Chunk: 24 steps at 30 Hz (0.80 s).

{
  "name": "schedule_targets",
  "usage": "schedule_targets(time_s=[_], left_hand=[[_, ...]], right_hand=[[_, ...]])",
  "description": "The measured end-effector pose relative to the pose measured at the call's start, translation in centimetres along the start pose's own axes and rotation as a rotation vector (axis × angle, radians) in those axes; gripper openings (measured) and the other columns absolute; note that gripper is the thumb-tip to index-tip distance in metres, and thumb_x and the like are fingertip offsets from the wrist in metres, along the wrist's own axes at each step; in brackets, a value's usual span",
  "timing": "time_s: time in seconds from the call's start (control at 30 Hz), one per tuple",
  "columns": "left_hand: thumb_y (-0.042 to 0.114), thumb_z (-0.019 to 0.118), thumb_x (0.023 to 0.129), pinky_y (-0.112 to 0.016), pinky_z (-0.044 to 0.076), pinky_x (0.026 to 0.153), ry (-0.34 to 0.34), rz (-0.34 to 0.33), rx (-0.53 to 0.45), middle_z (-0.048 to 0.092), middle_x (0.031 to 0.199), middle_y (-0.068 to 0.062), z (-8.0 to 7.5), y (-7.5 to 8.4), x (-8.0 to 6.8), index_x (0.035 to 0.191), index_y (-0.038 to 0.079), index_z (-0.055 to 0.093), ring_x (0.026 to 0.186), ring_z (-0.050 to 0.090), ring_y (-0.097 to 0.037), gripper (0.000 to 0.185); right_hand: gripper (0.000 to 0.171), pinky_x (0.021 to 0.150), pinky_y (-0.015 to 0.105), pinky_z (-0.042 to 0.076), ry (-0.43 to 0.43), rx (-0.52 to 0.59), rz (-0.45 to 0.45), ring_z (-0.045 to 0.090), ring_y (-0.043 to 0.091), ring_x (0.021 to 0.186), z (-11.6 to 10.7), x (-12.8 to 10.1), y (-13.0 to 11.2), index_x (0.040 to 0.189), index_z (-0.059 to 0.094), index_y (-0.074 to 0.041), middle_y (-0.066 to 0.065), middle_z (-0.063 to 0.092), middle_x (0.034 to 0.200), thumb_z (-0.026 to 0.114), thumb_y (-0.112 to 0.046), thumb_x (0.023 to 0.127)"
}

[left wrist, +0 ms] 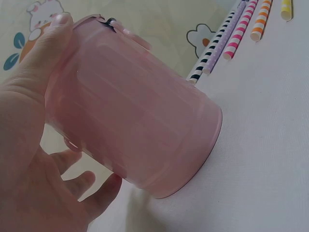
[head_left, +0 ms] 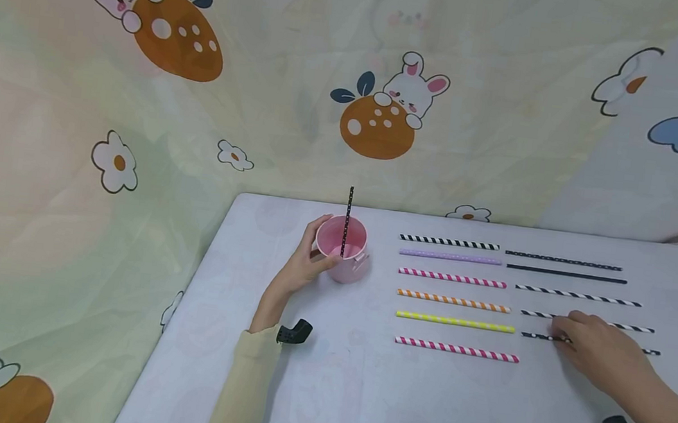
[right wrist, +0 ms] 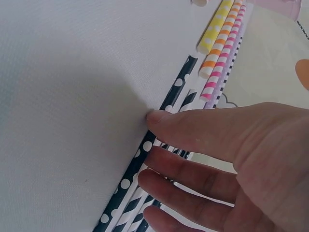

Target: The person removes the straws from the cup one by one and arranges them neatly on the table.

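My left hand [head_left: 311, 256] grips a pink cup [head_left: 341, 260] on the white table [head_left: 356, 395]; one black dotted straw [head_left: 347, 219] stands upright in it. In the left wrist view the thumb and fingers of that hand [left wrist: 29, 145] wrap the ribbed cup [left wrist: 140, 121]. My right hand [head_left: 570, 332] rests on the nearest black polka-dot straw [head_left: 535, 336] in the right-hand row. The right wrist view shows the thumb tip [right wrist: 154, 116] touching that dotted straw [right wrist: 169, 101], while the fairly straight fingers lie over the neighbouring black-and-white straws.
Several coloured straws lie in a column mid-table: black-white [head_left: 448, 241], purple [head_left: 449, 257], pink [head_left: 452, 277], orange [head_left: 453, 300], yellow [head_left: 455, 321] and pink [head_left: 456, 350]. More black straws [head_left: 565, 274] lie to their right. A rabbit-print cloth [head_left: 137, 112] hangs behind and to the left.
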<state>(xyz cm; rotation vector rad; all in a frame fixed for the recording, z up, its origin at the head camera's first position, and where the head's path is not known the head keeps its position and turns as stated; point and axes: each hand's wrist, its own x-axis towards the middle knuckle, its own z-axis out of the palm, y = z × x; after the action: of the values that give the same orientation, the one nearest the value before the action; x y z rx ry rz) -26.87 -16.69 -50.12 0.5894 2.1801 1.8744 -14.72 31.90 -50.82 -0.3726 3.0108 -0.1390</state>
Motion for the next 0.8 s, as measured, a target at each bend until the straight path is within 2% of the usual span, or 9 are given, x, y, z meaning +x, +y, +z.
schedule_targets(time_s=[0.1,0.33,0.8], left_hand=[[0.008,0.070,0.090,-0.072,0.026,0.115,0.002,0.001,0.002,0.021,0.163,-0.022,-0.06,-0.08,0.00,0.158,0.009,0.018,0.144,0.026,-0.056,0.085],[0.005,0.068,0.091,-0.070,0.027,0.116,0.002,-0.008,0.018,0.018,0.164,-0.018,-0.05,-0.05,0.02,0.158,0.010,0.018,0.147,0.025,-0.052,0.084],[0.004,0.066,0.091,-0.070,0.028,0.115,-0.004,-0.021,-0.014,0.020,0.163,-0.019,-0.08,0.09,-0.02,0.158,0.010,0.017,0.144,0.026,-0.056,0.083]], right_hand=[[0.020,0.066,0.049,0.055,-0.007,-0.001,0.002,0.064,0.027,0.075,-0.01,0.08,0.05,0.096,0.072,-0.007,0.006,0.066,0.085,0.082,-0.007,0.078],[0.021,0.065,0.047,0.055,-0.023,0.003,-0.006,0.063,0.026,0.076,-0.06,0.15,0.09,0.096,0.072,-0.006,0.006,0.065,0.084,0.083,-0.008,0.078],[0.023,0.066,0.047,0.055,-0.020,0.034,-0.015,0.063,0.024,0.077,-0.81,0.22,-0.04,0.099,0.071,-0.007,0.003,0.065,0.085,0.082,-0.013,0.079]])
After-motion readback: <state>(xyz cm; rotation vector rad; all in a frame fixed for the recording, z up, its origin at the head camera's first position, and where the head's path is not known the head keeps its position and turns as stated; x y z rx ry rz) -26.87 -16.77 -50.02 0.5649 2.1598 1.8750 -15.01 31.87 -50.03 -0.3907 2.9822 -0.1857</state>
